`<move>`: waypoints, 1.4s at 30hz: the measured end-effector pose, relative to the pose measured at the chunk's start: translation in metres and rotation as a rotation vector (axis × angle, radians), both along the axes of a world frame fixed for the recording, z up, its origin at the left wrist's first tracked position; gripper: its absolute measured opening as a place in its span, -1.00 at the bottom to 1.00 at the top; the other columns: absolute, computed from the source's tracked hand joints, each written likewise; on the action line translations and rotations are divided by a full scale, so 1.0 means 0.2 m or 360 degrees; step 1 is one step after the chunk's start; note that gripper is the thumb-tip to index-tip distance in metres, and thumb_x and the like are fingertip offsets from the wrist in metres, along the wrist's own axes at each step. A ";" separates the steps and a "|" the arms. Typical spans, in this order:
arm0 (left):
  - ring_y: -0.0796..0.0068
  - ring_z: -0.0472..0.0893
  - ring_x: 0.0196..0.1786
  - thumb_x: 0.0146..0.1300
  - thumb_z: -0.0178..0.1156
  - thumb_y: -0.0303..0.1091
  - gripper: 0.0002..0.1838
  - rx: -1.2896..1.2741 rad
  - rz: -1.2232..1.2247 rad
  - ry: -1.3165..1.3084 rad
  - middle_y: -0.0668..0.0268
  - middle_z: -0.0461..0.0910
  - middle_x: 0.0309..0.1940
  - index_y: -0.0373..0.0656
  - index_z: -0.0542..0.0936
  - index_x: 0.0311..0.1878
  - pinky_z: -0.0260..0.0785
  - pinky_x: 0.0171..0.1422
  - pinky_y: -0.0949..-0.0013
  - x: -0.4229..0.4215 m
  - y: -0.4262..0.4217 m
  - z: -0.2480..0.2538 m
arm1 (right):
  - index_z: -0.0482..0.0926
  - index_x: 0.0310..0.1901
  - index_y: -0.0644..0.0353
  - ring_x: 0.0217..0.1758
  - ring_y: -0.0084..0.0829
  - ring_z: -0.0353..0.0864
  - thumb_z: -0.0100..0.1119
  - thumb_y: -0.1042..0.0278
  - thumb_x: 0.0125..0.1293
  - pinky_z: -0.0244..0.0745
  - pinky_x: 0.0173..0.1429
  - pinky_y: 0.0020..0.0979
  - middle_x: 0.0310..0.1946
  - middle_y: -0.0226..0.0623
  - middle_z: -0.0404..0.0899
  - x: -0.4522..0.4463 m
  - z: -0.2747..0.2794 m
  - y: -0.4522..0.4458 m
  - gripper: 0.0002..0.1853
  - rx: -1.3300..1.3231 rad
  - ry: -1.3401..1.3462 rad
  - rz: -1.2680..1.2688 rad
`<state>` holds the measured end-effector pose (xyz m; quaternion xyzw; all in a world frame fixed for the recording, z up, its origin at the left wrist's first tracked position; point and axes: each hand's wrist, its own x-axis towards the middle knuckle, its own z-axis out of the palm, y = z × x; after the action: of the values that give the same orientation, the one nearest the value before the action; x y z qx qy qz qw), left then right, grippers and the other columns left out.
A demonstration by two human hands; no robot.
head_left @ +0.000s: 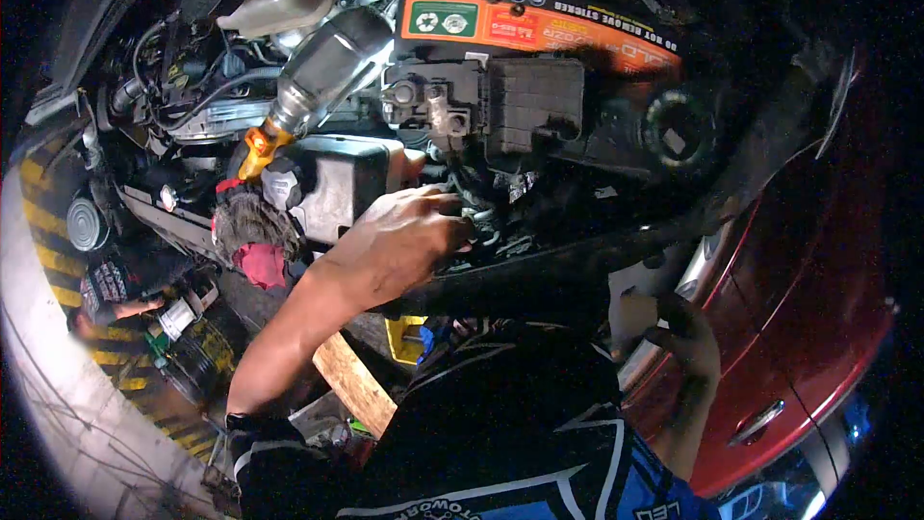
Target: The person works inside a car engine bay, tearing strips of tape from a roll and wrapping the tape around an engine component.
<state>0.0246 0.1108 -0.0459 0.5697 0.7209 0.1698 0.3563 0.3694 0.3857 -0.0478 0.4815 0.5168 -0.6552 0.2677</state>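
Observation:
My left hand (414, 236) reaches into the engine bay beside the dark cables and hoses below the battery terminal cover (438, 101). Its fingers are curled downward, and their tips and whatever they hold are hidden. Over at the red car's side, my right hand (681, 332) is bent around the edge of a pale flat piece (637, 294), too dim to make out fully. A battery with an orange label (539, 29) lies beyond my left hand. To the left of that hand stands a whitish reservoir (342, 183) with a grey cap (281, 183).
A lit work lamp with a yellow handle (260, 149) leans over the engine. Near it lies a dirty glove or rag (255, 231). A co-worker's forearm (140, 308) shows at lower left, near a cable coil (197, 356). The red car door (799, 327) is at right.

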 end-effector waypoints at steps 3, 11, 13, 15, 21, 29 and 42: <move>0.10 0.53 0.00 -0.03 0.21 -0.44 -0.82 0.0137 -0.0131 0.0065 0.10 0.53 -0.07 -0.10 0.66 -0.30 0.35 0.14 0.13 -0.02 0.07 0.01 | 0.44 0.22 0.32 0.13 -0.34 0.54 0.41 0.56 0.05 0.52 0.16 -0.30 0.05 -0.20 0.58 0.07 -0.05 0.02 -0.37 -0.0006 0.0014 -0.0015; 0.16 0.56 -0.12 0.03 0.17 -0.32 -0.82 -0.0172 -0.0584 -0.0024 0.13 0.58 -0.22 -0.13 0.61 -0.28 0.39 0.07 0.16 -0.02 0.10 -0.35 | 0.49 0.19 0.26 0.14 -0.36 0.54 0.51 0.32 0.08 0.48 0.20 -0.33 0.08 -0.20 0.58 0.20 -0.10 0.03 -0.37 0.0223 -0.0001 0.0251; 0.18 0.56 -0.10 0.08 0.15 -0.31 -0.79 -0.0075 -0.0560 -0.0105 0.14 0.58 -0.19 -0.14 0.58 -0.21 0.40 0.07 0.16 -0.04 0.09 -0.36 | 0.49 0.20 0.25 0.15 -0.32 0.54 0.51 0.32 0.08 0.45 0.24 -0.31 0.09 -0.18 0.58 0.25 -0.13 0.04 -0.36 0.0156 0.0035 0.0154; 0.21 0.56 -0.09 0.12 0.12 -0.30 -0.75 0.0012 -0.0538 -0.0157 0.15 0.58 -0.17 -0.15 0.56 -0.13 0.41 0.07 0.17 -0.05 0.08 -0.37 | 0.48 0.20 0.25 0.17 -0.30 0.54 0.51 0.32 0.08 0.43 0.27 -0.30 0.09 -0.17 0.58 0.27 -0.13 0.03 -0.36 0.0119 0.0085 0.0046; 0.27 0.56 -0.05 0.27 0.05 -0.28 -0.65 0.0145 -0.0410 -0.0236 0.18 0.59 -0.09 -0.17 0.50 0.08 0.45 0.08 0.18 -0.02 0.08 -0.36 | 0.47 0.21 0.31 0.20 -0.30 0.53 0.48 0.35 0.11 0.41 0.28 -0.30 0.12 -0.16 0.58 0.28 -0.22 0.04 -0.37 0.0064 0.0200 0.0043; -0.06 0.49 -0.03 0.02 0.24 -0.36 -0.72 0.0099 0.0142 -0.0175 0.05 0.55 -0.18 -0.25 0.55 -0.17 0.35 0.12 0.07 0.03 0.14 -0.14 | 0.42 0.26 0.34 0.21 -0.28 0.53 0.46 0.38 0.13 0.40 0.32 -0.29 0.14 -0.14 0.56 0.24 -0.21 0.05 -0.34 0.0062 0.0080 0.0013; 0.09 0.63 -0.36 0.04 0.28 -0.43 -0.69 -0.0030 0.0525 -0.0375 0.10 0.65 -0.40 -0.20 0.61 -0.09 0.45 -0.25 0.15 0.12 0.05 -0.62 | 0.37 0.33 0.31 0.35 -0.14 0.41 0.26 0.05 0.28 0.30 0.41 -0.23 0.29 -0.05 0.45 0.13 -0.70 0.00 -0.31 0.0358 0.0320 -0.0183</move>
<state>0.0490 0.1201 -0.1694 0.4167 0.7594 0.2847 0.4107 0.3957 0.3854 -0.1881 0.4693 0.5827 -0.6523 0.1211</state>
